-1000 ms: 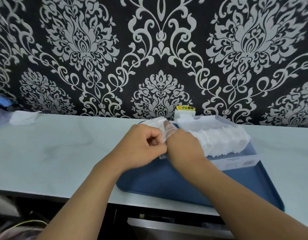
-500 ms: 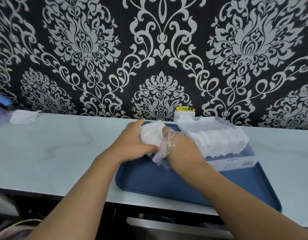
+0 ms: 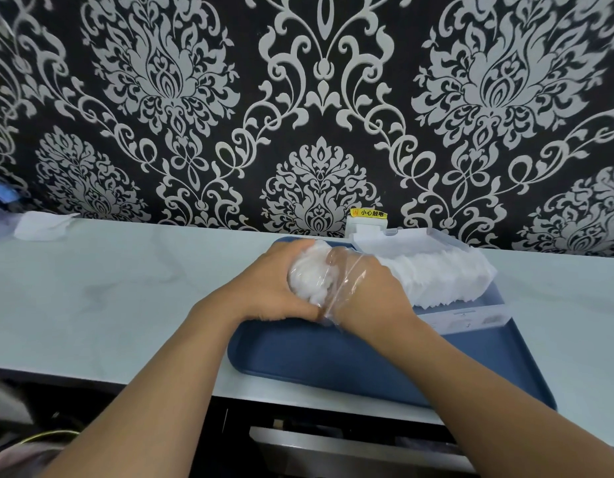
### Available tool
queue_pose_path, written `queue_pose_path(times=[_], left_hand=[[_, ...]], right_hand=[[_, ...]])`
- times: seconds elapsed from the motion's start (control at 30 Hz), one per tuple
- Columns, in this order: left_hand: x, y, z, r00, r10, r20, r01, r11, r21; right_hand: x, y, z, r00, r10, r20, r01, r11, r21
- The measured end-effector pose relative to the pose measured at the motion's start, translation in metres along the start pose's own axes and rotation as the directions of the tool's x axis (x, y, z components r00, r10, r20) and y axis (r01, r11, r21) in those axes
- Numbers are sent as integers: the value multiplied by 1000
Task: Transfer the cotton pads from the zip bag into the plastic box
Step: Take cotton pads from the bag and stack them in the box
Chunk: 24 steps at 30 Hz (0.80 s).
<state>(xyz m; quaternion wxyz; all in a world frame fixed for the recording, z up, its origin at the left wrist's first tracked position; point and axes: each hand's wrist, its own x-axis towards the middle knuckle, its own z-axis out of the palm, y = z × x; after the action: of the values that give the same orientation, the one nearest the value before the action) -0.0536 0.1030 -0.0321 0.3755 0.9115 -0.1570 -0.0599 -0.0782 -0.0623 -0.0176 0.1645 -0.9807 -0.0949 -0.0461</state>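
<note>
The left hand (image 3: 264, 288) is gripping the outside of the zip bag (image 3: 329, 288), fingers curled round its bulging end. The right hand (image 3: 367, 291) is sitting inside the clear film, reaching for the wad of pads (image 3: 309, 281) still in the bag; whether its fingers are closing on them I cannot tell — the hand's back is hiding them. Bag and hands are hovering over the blue tray (image 3: 333, 360), touching the left end of the box (image 3: 471, 322), which is already holding a thick row of pads standing on edge.

The pads are looking light, soft and squashy, likely to fan apart or shed a few if pinched loosely. The film is thin and slippery, so it is probably clinging to the wrist. Best hold — squeezing the stack across its flat faces, while the left hand is pulling the bag back by its bottom.
</note>
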Motion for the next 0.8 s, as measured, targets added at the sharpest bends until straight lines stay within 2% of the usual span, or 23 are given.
queue_pose_path(times=[0.17, 0.3, 0.43, 0.63, 0.8], left_hand=[[-2, -8, -7, 996, -59, -74, 53, 995, -86], [-3, -13, -11, 995, -93, -24, 88, 985, -146], [-2, -14, -11, 998, -56, 10, 57, 973, -226], [-1, -23, -12, 995, -92, 32, 97, 969, -229], [0, -28, -15, 996, -80, 48, 89, 965, -245]], right_hand=[[-2, 9, -4, 999, -10, -35, 20, 954, 298], [-2, 18, -7, 987, -110, -115, 146, 916, 374], [-1, 15, -6, 960, -222, -170, 269, 895, 355], [2, 22, 0, 975, -168, -144, 208, 923, 325], [0, 21, -6, 973, -209, -97, 229, 926, 302]])
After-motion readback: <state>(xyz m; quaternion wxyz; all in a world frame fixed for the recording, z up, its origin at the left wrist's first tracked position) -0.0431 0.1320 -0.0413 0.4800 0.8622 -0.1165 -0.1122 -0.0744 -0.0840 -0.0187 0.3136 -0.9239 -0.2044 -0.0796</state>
